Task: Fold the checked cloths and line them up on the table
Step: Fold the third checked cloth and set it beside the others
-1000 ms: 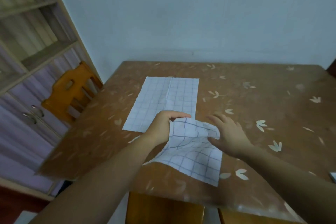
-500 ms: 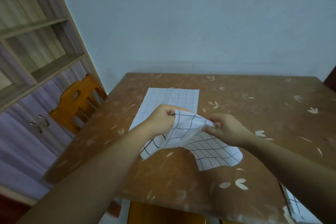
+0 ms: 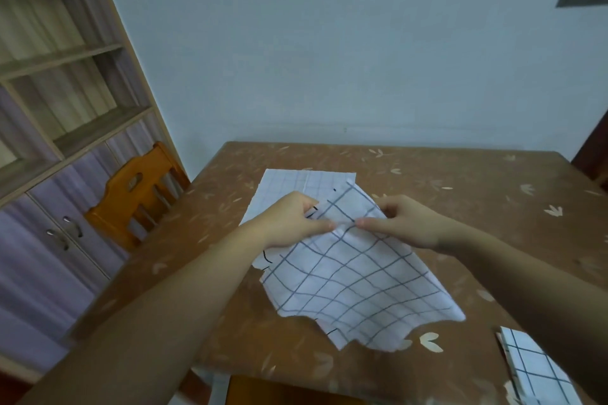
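Head view: left hand (image 3: 289,223) and right hand (image 3: 403,222) both pinching the top edge of a checked cloth (image 3: 355,286), lifted over the brown table (image 3: 460,207), lower part draping toward the near edge (folded cloths (image 3: 296,184) lying flat just behind; another cloth (image 3: 533,368) at lower right)

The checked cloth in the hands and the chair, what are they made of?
The checked cloth looks like thin woven fabric: it sags and ripples where the left hand and right hand pinch it. The chair looks like varnished orange wood, slightly shiny.
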A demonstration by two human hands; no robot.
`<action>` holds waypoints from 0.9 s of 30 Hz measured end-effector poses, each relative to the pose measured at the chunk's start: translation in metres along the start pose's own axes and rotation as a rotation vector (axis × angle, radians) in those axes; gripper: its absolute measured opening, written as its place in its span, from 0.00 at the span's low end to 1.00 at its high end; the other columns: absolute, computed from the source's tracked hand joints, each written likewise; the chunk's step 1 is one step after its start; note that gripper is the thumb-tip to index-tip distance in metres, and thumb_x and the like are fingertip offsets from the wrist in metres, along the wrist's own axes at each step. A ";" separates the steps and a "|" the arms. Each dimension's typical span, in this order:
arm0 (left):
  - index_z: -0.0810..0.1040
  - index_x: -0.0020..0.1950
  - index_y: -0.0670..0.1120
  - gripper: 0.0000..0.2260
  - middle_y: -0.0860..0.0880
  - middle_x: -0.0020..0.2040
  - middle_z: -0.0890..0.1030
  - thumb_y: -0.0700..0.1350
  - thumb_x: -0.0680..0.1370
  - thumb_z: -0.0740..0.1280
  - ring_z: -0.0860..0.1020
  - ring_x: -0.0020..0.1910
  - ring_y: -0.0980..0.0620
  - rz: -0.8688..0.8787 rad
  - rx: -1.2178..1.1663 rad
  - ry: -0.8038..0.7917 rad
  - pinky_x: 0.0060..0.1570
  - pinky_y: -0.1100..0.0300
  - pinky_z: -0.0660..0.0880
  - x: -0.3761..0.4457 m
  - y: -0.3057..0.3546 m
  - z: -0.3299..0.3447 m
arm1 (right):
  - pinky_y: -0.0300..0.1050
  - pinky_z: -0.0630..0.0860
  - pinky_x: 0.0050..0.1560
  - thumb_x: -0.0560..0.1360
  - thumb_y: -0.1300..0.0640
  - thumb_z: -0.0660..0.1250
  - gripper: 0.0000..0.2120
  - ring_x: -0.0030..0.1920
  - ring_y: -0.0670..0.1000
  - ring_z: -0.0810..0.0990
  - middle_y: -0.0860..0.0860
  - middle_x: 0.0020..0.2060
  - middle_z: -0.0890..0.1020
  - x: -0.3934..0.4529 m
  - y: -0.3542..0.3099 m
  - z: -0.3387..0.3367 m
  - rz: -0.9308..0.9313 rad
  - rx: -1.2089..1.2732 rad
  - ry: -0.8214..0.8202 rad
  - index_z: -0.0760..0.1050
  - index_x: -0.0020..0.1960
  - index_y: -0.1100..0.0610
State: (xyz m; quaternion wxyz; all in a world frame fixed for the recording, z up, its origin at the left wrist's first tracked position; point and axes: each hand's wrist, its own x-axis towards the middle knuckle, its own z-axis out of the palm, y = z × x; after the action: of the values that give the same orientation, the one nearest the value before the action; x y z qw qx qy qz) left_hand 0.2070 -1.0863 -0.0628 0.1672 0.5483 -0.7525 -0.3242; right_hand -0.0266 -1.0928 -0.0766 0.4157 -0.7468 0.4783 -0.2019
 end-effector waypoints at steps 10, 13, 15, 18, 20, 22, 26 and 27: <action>0.74 0.37 0.42 0.15 0.46 0.32 0.74 0.51 0.77 0.69 0.71 0.31 0.49 0.030 0.399 0.115 0.29 0.58 0.61 0.019 -0.011 0.001 | 0.43 0.66 0.31 0.72 0.58 0.70 0.14 0.30 0.53 0.75 0.55 0.26 0.75 0.006 0.017 -0.020 0.088 -0.404 0.212 0.74 0.32 0.64; 0.81 0.47 0.47 0.07 0.48 0.39 0.81 0.49 0.78 0.67 0.75 0.36 0.48 0.106 0.515 0.265 0.30 0.58 0.66 0.027 0.002 -0.002 | 0.45 0.70 0.34 0.73 0.58 0.69 0.11 0.35 0.59 0.78 0.56 0.29 0.78 0.011 0.019 -0.033 0.051 -0.545 0.440 0.76 0.33 0.62; 0.82 0.51 0.50 0.05 0.49 0.39 0.81 0.47 0.78 0.67 0.75 0.36 0.47 0.131 0.602 0.323 0.30 0.58 0.67 0.032 0.013 -0.008 | 0.48 0.76 0.38 0.74 0.56 0.68 0.09 0.37 0.59 0.81 0.57 0.33 0.82 0.016 0.015 -0.046 0.004 -0.515 0.613 0.80 0.39 0.61; 0.84 0.50 0.49 0.10 0.48 0.42 0.84 0.42 0.74 0.65 0.80 0.41 0.43 0.391 0.634 0.591 0.37 0.57 0.72 0.040 0.023 -0.015 | 0.49 0.73 0.34 0.73 0.61 0.65 0.09 0.32 0.56 0.78 0.58 0.30 0.80 0.015 0.010 -0.059 -0.082 -0.360 0.792 0.77 0.36 0.64; 0.85 0.45 0.47 0.11 0.50 0.41 0.85 0.40 0.69 0.65 0.82 0.40 0.46 0.639 0.617 0.737 0.38 0.59 0.72 0.042 0.024 -0.011 | 0.46 0.74 0.38 0.68 0.67 0.64 0.05 0.36 0.53 0.78 0.55 0.34 0.81 0.004 0.017 -0.058 -0.169 -0.322 0.865 0.80 0.39 0.63; 0.85 0.44 0.46 0.11 0.51 0.40 0.85 0.35 0.66 0.69 0.83 0.40 0.48 0.766 0.617 0.749 0.40 0.59 0.72 0.043 0.016 0.004 | 0.44 0.75 0.48 0.64 0.66 0.65 0.13 0.46 0.53 0.81 0.54 0.44 0.83 -0.011 0.035 -0.051 -0.213 -0.316 0.876 0.82 0.47 0.60; 0.86 0.44 0.45 0.09 0.50 0.38 0.85 0.38 0.67 0.71 0.83 0.37 0.48 0.810 0.638 0.552 0.37 0.56 0.76 0.045 -0.019 0.061 | 0.44 0.74 0.53 0.63 0.55 0.66 0.16 0.51 0.54 0.81 0.56 0.50 0.83 -0.038 0.091 -0.026 -0.190 -0.373 0.717 0.83 0.48 0.60; 0.86 0.44 0.45 0.09 0.50 0.38 0.85 0.38 0.66 0.72 0.83 0.37 0.48 0.805 0.637 0.495 0.36 0.57 0.76 0.046 -0.029 0.076 | 0.42 0.73 0.52 0.64 0.53 0.69 0.15 0.51 0.53 0.81 0.55 0.51 0.83 -0.044 0.107 -0.019 -0.141 -0.390 0.649 0.83 0.48 0.59</action>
State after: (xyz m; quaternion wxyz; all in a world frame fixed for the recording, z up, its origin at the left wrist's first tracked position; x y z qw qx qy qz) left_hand 0.1658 -1.1117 -0.1436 0.2752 0.3014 -0.9012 0.1461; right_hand -0.1185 -1.0836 -0.1480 0.0778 -0.7401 0.5619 -0.3611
